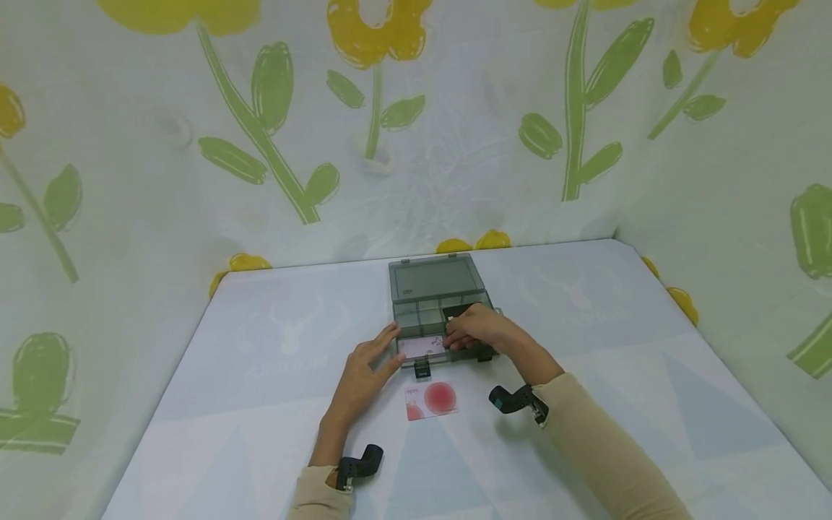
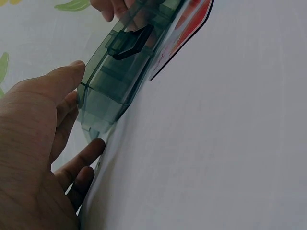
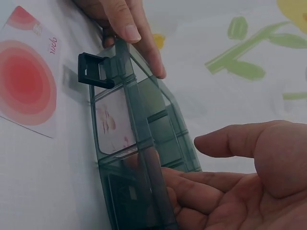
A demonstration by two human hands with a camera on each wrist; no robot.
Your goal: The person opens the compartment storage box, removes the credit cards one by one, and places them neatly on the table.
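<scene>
"So, what sits nearest?"

"Two beige sleeves [image 1: 604, 448], with a small black camera [image 1: 360, 466] on each wrist. Beyond them, flat on the desk [image 1: 260, 426], lies a white card with a red circle [image 1: 432, 401], just in front of the tinted plastic compartment box [image 1: 408, 319]."

"And the left hand [image 1: 360, 370]?"

"At the box's front left corner, its fingers relaxed and spread, thumb touching the edge — steadying contact rather than a clench."

"The right one?"

"The right hand [image 1: 481, 326] dips its bent fingers into the front right compartment. Its thumb stands apart; the tips are behind the tinted wall, so I can't tell whether they grasp anything."

"What's beside them?"

"A pale patterned card [image 1: 416, 347] in the front left compartment, behind a black latch [image 1: 422, 369]. Farther back, the lid [image 1: 437, 279] lies open — and behind the desk hangs a flower-printed backdrop [image 1: 468, 144]."
</scene>
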